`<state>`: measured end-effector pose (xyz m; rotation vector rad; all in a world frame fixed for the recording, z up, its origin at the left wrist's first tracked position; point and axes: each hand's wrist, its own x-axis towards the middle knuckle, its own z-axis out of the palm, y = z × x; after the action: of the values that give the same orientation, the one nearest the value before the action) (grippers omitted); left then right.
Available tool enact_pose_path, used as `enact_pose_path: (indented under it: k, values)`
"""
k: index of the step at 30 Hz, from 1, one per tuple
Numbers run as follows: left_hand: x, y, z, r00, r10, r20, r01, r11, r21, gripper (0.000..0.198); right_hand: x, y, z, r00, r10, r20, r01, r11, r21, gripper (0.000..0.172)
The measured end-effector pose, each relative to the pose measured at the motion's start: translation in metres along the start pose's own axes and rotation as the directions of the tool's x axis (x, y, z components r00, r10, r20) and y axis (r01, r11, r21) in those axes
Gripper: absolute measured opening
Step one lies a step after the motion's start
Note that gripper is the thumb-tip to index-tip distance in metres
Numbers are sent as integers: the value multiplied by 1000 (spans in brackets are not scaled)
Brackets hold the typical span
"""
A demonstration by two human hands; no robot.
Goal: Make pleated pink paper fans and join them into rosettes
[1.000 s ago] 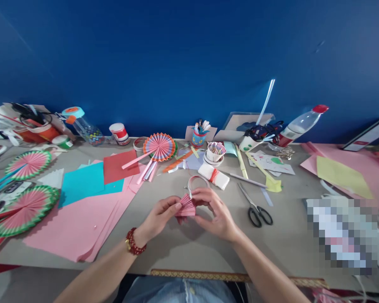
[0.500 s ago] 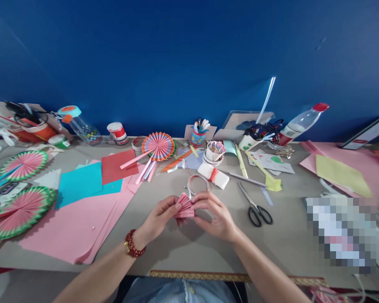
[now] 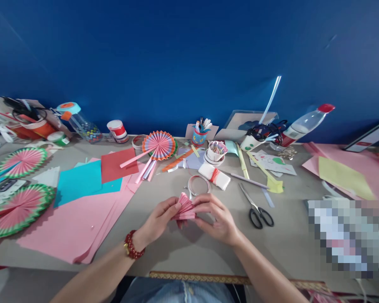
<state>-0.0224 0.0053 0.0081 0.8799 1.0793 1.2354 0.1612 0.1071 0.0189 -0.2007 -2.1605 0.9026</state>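
A small pleated pink paper fan (image 3: 185, 207) is held up over the table's front half, its folds spread in a wedge. My left hand (image 3: 162, 219) pinches its left side between thumb and fingers. At its right edge, my right hand (image 3: 217, 219) grips the pleats with fingertips and thumb. Just behind the fan lies a roll of tape (image 3: 198, 185), flat on the table. Scissors with black handles (image 3: 260, 216) rest to the right of my right hand, blades slightly apart. The underside of the fan is partly hidden by my fingers.
Pink paper sheets (image 3: 72, 229), a blue sheet (image 3: 78, 183) and a red sheet (image 3: 119, 164) lie left. Finished round fans (image 3: 159, 145) sit behind and at far left. A white bundle with orange string (image 3: 214, 176), paper cups (image 3: 217, 148) and a tilted bottle (image 3: 309, 122) stand farther back.
The view has shifted slightly. Both hands keep hold of the pink paper fan, whose pleats look a little more spread at the lower edge.
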Motion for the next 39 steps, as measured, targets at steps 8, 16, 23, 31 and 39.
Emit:
enact_pose_path:
  k: [8, 16, 23, 31, 39]
  values:
    - [0, 2, 3, 999, 27, -18, -26, 999, 32, 35, 0, 1, 0, 1000, -21, 7, 21, 1000, 4, 27]
    - [-1, 4, 1, 994, -32, 101, 30, 999, 28, 39, 1, 0, 0, 999, -32, -2, 32, 999, 0, 23]
    - [-1, 3, 3, 996, -25, 81, 24, 1000, 9, 39, 2, -1, -2, 999, -50, 11, 50, 999, 15, 21]
    - [-4, 0, 0, 999, 35, 22, -33, 997, -67, 36, 4, -2, -6, 999, -53, -5, 53, 999, -9, 23]
    - [0, 2, 0, 998, 45, -43, -50, 990, -133, 34, 3, -2, -5, 998, -60, -9, 59, 997, -44, 20]
